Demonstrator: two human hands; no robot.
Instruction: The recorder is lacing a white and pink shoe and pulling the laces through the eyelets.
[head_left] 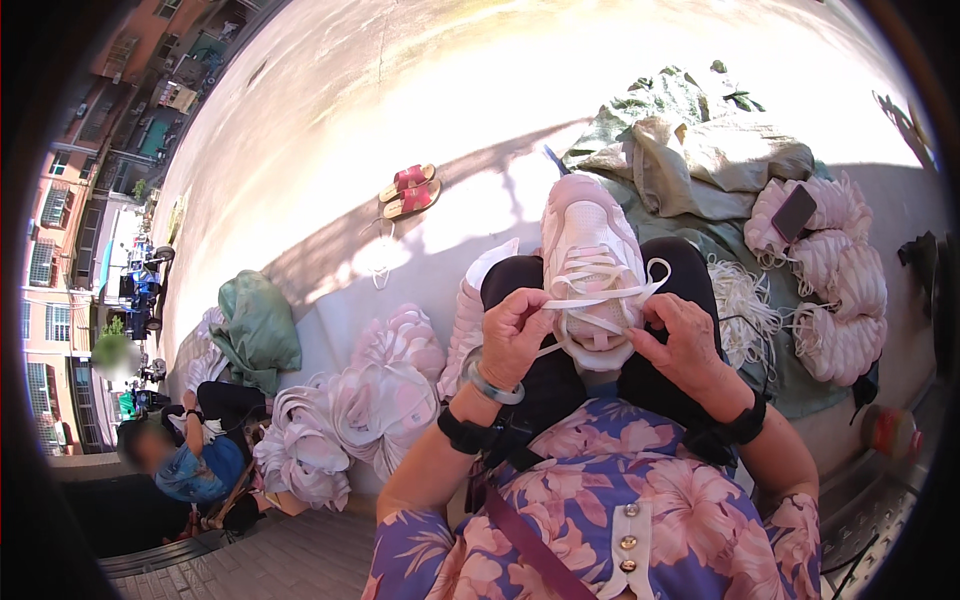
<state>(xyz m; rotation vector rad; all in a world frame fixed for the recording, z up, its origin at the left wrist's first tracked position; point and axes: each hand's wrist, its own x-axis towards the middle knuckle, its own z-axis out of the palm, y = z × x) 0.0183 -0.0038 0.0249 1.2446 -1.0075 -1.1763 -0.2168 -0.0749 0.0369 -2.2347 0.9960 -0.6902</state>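
Note:
A pale pink and white sneaker [590, 220] rests on my lap between my knees, its toe pointing away from me. A white shoelace [600, 297] crosses its upper, with one loop standing up at the right. My left hand [515, 338] pinches the lace at the shoe's left side, and a strand runs from the fingers across the shoe. At the right side, the fingers of my right hand [682, 343] are curled in beside the opening, around the lace near the loop. The fingertips partly hide the strands there.
Shoe uppers [385, 415] lie piled at my left. On my right are loose white laces [745, 310], bundled pink pieces [840, 290] and a phone [793, 212]. Green sacking [700, 150] and red sandals [411, 197] lie ahead. Another person [200, 455] sits at far left.

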